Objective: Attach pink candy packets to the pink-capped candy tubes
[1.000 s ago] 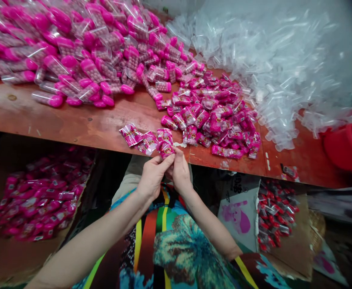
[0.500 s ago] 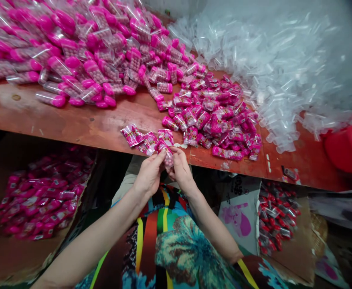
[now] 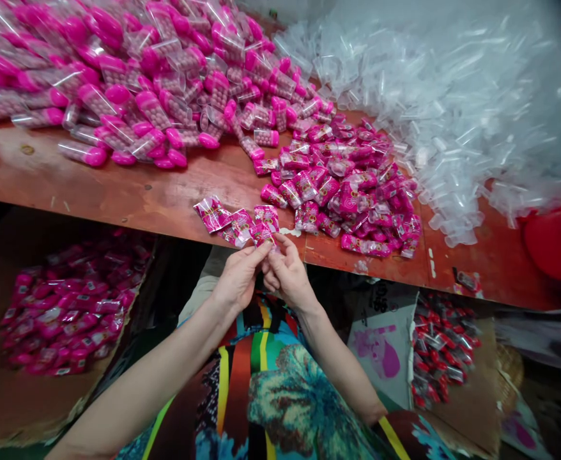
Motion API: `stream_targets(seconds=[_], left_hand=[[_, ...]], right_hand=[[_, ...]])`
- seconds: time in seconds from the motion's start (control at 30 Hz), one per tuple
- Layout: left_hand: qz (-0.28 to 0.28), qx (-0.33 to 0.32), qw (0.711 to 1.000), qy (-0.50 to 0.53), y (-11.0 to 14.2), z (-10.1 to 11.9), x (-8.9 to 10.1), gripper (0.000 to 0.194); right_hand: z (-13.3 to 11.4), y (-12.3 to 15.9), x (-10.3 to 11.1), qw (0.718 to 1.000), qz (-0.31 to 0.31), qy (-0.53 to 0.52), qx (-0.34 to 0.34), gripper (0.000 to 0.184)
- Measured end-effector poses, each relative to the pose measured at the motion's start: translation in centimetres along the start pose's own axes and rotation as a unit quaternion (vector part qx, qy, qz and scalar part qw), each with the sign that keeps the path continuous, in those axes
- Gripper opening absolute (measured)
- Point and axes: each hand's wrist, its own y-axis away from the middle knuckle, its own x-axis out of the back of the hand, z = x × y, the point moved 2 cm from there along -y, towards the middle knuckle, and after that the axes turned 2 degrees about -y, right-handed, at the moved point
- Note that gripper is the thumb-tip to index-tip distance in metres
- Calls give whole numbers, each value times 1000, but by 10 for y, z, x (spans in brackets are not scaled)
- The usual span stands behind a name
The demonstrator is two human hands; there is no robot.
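Observation:
At the near edge of the table, my left hand and my right hand meet, thumbs and fingers pinched together on a small pink printed candy packet. Fingers cover most of the packet; only its upper part shows past the tips. Just beyond lie a few flat pink wrappers, close to the table's edge. To the right of them is a heap of pink wrapped candy tubes.
Clear bottles with pink caps and beads pile up at back left, empty clear plastic tubes at back right. A red bucket stands at the right. Below the red table are boxes of pink packets and red-capped items.
The beads that showed between my fingers are now hidden. My right hand's fingers have curled in closer over the packet. The view has shifted slightly.

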Motion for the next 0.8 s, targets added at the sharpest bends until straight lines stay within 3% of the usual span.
stream_targets(seconds=[0.27,0.43,0.6,0.8], left_hand=[[-39,-13,998,-39,3,-1,2,42],[-76,6,995,-57,0,5,4,47],[-21,-14,1000,1,-10,10,12,36],[-55,-21,998,-17,-8,8,8,34]], right_hand=[[4,-6,1,998,-19,-62,-20,49],[10,-7,7,999,-2,-34,-13,46],[6,-5,12,999,-31,22,-2,54],[12,-10,17,997,-15,44,68,40]])
